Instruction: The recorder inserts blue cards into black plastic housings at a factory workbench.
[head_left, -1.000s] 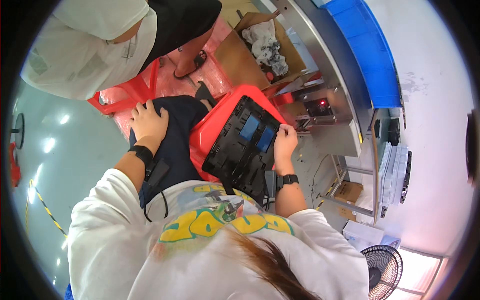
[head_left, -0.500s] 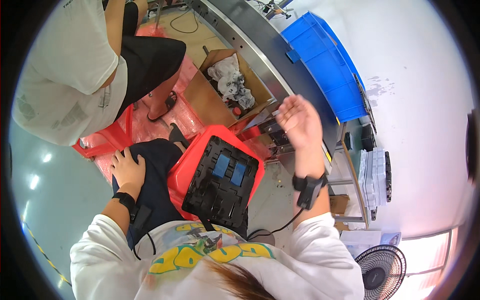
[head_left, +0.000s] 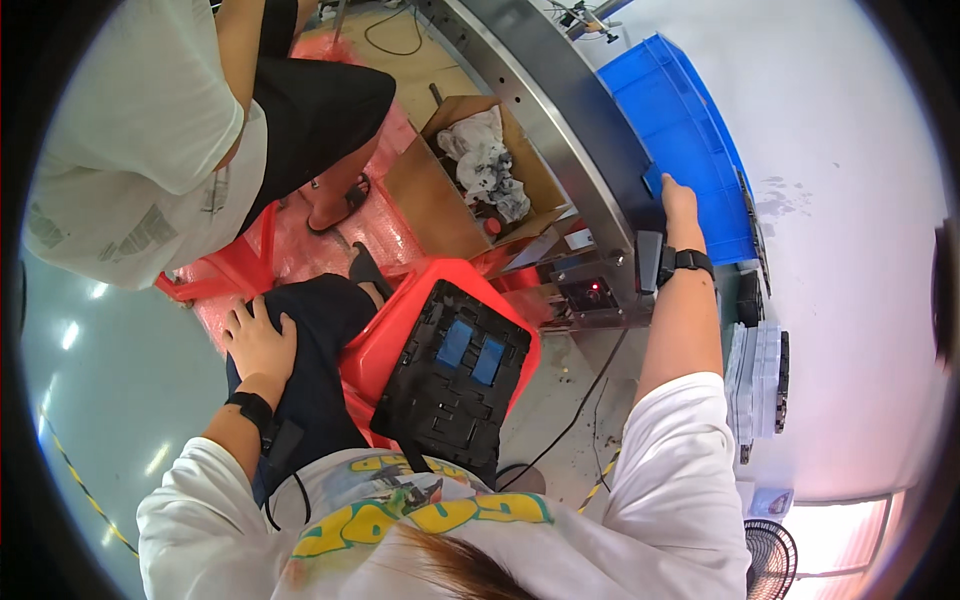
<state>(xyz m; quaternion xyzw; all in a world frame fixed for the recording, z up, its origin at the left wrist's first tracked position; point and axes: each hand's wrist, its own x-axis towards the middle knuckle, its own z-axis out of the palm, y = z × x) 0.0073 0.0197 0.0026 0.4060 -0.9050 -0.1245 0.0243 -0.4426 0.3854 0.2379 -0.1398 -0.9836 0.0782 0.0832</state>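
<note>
My left hand (head_left: 258,340) rests flat on my dark-trousered left knee, fingers spread, holding nothing. My right hand (head_left: 678,200) is stretched far out to the near rim of a blue plastic crate (head_left: 680,130) on the metal workbench; its fingers curl at the crate's edge, and I cannot tell whether they grip it. A black moulded tray (head_left: 455,375) with two blue rectangular pieces lies on my lap on top of a red plastic stool (head_left: 400,320). Both wrists wear black bands.
Another person in a white shirt and black shorts (head_left: 150,130) sits close on the left. An open cardboard box (head_left: 470,190) with crumpled white rags stands under the steel bench edge (head_left: 560,110). A black device with a red light (head_left: 590,295) hangs there; a fan (head_left: 770,565) stands lower right.
My right hand left the black tray's right edge, rose and reached out to the blue crate's rim. My view tilted, and the left hand stayed on my knee.
</note>
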